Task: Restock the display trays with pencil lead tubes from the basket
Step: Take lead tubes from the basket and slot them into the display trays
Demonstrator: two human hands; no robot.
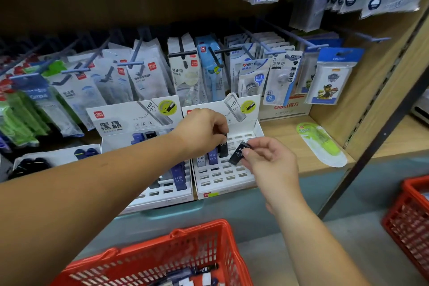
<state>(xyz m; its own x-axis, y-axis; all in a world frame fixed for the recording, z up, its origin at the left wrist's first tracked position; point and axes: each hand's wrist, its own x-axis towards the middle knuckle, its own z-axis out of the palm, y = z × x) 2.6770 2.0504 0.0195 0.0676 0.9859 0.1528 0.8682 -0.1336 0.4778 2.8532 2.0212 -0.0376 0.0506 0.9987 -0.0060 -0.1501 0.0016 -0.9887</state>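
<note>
The red basket [130, 269] sits below both forearms, and of the two white display trays on the shelf, the left tray [162, 195] lies under the left forearm and the right tray [222, 189] beneath all the fingers. The left hand [204, 132] curls its fingertips round the top of an upright black tube [223, 147] in the right tray, beside a blue tube [212, 157]. Just right of those fingers, the right hand [269, 158] pinches a tilted black tube [239, 153] between thumb and forefinger.
</note>
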